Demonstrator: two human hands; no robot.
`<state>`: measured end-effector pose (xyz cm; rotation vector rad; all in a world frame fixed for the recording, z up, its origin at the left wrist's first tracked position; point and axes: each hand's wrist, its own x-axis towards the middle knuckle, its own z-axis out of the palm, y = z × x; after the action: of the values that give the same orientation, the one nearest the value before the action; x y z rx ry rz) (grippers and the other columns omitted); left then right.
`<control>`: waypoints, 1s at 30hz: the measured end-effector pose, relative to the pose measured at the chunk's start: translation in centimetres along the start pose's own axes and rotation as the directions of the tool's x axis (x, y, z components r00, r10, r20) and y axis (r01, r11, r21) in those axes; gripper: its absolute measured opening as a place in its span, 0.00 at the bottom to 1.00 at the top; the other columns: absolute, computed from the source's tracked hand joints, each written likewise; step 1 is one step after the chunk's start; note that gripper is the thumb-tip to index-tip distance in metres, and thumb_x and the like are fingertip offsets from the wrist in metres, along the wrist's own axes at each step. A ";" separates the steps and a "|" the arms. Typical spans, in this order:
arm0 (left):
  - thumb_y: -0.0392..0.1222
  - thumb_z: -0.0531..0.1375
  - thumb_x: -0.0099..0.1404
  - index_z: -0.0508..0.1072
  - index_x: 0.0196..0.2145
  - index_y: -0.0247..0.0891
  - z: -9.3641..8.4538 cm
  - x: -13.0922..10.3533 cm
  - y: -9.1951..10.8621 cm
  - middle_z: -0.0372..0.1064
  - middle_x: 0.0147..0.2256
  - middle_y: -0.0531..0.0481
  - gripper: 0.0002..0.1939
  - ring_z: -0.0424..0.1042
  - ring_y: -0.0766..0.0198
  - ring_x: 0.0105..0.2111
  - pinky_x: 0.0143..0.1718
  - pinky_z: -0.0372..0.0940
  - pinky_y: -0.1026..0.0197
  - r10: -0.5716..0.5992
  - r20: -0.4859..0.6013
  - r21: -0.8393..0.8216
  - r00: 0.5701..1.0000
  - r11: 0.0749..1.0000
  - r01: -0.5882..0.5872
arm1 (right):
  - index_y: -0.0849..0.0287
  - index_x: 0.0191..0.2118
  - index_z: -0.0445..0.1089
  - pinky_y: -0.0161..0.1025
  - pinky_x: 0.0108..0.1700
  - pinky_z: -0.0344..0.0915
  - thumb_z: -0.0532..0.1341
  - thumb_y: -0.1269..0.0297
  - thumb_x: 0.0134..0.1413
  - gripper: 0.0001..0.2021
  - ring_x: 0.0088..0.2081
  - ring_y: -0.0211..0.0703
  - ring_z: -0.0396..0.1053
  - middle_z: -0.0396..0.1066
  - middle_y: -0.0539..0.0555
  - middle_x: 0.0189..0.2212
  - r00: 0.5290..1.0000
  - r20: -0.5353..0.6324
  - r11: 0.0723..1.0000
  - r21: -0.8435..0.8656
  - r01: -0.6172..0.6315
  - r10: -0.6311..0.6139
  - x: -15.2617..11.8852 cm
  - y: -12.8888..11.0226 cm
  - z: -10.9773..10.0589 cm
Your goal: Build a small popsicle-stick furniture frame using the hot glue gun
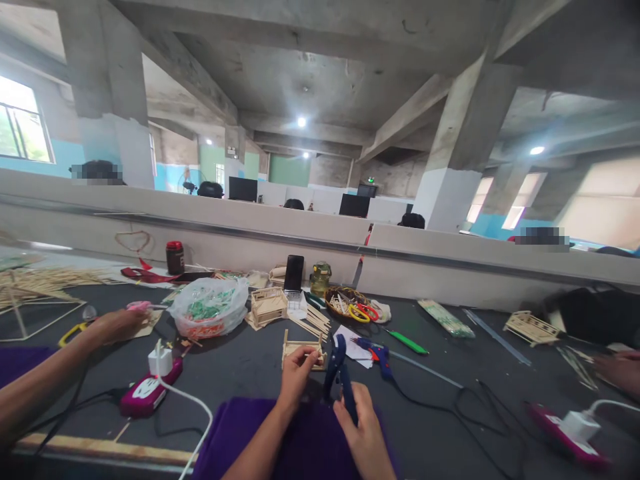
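Observation:
My left hand point(299, 377) is pinched at a small wooden stick frame point(291, 346), whose uprights rise behind the fingers. The fingertips cover part of it. My right hand point(363, 427) is wrapped around the handles of a dark blue plier-like hand tool point(336, 365). Its upper end points away from me, close to the right side of the frame. The tool's exact kind is hard to make out. A blue glue gun point(379, 353) with a cord lies just to the right, by a white paper point(350, 341).
Behind stand a bag of green bits point(210, 307), a stick-built box point(269, 305), a phone point(294, 273) and a basket point(333, 308) with scissors point(363, 312). Magenta power strips point(150, 393) and cords lie at both sides. Another person's hand point(120, 325) works at left, another point(617, 372) at right.

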<state>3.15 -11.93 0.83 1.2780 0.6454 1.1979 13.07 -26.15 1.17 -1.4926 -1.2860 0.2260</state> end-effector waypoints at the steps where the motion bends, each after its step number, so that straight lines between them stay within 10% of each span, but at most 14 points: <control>1: 0.51 0.64 0.53 0.74 0.27 0.34 0.0 -0.1 0.0 0.72 0.24 0.49 0.15 0.68 0.66 0.21 0.19 0.54 0.69 -0.044 0.019 -0.030 0.999 0.999 0.045 | 0.57 0.46 0.67 0.40 0.48 0.65 0.57 0.59 0.55 0.14 0.46 0.47 0.68 0.68 0.56 0.43 1.000 0.008 1.000 0.015 0.009 -0.010 0.1 -0.2 0.4; 12: 0.50 0.64 0.53 0.76 0.26 0.33 -0.2 -0.8 0.8 0.73 0.24 0.47 0.15 0.70 0.64 0.26 0.27 0.60 0.66 -0.021 0.189 -0.078 0.982 0.996 0.036 | 0.56 0.61 0.51 0.45 0.59 0.57 0.55 0.72 0.47 0.33 0.60 0.46 0.56 0.60 0.56 0.57 0.997 0.077 0.992 0.127 -0.018 0.008 0.3 1.9 4.4; 21: 0.51 0.65 0.51 0.72 0.24 0.34 -1.6 -0.2 1.6 0.63 0.17 0.56 0.16 0.54 0.74 0.16 0.18 0.47 0.69 -0.107 0.071 -0.101 0.992 0.988 0.114 | 0.57 0.52 0.60 0.43 0.49 0.65 0.53 0.69 0.53 0.19 0.47 0.47 0.67 0.67 0.57 0.46 0.989 -0.022 0.978 -0.150 0.142 -0.147 2.4 0.6 1.5; 30: 0.46 0.64 0.52 0.70 0.25 0.32 -2.8 0.7 5.0 0.63 0.18 0.55 0.13 0.49 0.77 0.15 0.18 0.39 0.69 -0.173 0.355 -0.150 0.919 0.960 0.238 | 0.55 0.49 0.61 0.42 0.43 0.65 0.55 0.74 0.39 0.25 0.40 0.48 0.65 0.64 0.55 0.38 0.966 0.102 0.868 -0.424 0.259 -0.239 3.8 -0.6 -0.2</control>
<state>-0.67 -10.93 5.01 1.1839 0.3900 0.8181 14.31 -23.42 3.51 -1.6740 -1.6265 -0.2150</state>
